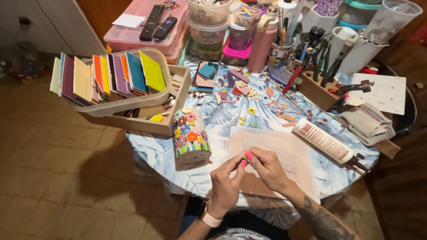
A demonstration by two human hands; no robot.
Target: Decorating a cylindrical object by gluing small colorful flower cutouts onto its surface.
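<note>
Head cam: left hand (226,180) and right hand (267,166) both pinching one tiny mosaic piece (244,156), flower-covered pot (190,135) lying just beside them.

Round table (155,153) bears mosaic pot (191,135), glue tube (324,142), tile scraps (267,104)

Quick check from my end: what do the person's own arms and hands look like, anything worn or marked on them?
Both arms are bare, with no sleeves in view. The left hand has a watch at the wrist, on a pale pink band. The right hand has bright pink polished nails, and the right forearm carries a dark tattoo that runs toward the elbow. No gloves, and no rings that I can make out.
</note>
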